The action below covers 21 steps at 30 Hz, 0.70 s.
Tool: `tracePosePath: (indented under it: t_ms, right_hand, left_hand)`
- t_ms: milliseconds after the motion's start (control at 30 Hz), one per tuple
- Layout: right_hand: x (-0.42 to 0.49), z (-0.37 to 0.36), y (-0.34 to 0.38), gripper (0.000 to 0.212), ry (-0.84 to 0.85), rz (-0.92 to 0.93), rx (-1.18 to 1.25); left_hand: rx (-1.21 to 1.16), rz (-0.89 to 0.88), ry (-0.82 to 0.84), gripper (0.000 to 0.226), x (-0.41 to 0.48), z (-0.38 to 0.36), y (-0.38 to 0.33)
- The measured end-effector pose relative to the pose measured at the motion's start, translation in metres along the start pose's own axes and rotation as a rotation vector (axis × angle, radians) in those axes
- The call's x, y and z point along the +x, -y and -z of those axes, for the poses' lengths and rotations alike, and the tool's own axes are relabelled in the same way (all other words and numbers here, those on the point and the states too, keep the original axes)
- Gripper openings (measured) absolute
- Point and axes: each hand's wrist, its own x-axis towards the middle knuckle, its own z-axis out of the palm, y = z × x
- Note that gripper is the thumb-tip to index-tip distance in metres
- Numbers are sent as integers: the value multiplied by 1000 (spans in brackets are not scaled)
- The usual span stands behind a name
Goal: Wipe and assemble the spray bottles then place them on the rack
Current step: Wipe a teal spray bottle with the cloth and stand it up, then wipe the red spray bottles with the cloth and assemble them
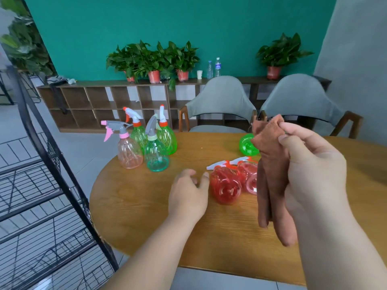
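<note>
r hand (314,170) grips cloth (270,181), l hand (188,193) loose

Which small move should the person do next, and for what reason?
Probably the left hand should close round the red bottle lying on its side just beside its fingers and lift it: that hand is open and empty, while the right hand holds the brown cloth ready for wiping.

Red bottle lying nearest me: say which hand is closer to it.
Left. The left hand is right beside the red bottle, on its left, thumb nearly touching it. The right hand is raised to the bottle's right, gripping a brown cloth.
</note>
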Motion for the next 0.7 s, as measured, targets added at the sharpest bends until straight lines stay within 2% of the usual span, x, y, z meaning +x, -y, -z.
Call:
tracePosePath:
  t_ms: [233,433,567,700]
  right_hand:
    - [10,20,-7,21,-2,-40,-85]
    - [19,22,-18,19,-8,-72,-119]
    - [24,18,-27,20,-17,-79,-148]
    - [30,14,-35,21,-22,-76,-154]
  left_hand:
    - [-69,103,110,76,-19,-20,-11]
    - [75,117,223,101,-18,-28,-16]
    - [258,46,246,104,-12,-30,-21]
    - [232,57,287,107,-6,-31,-21]
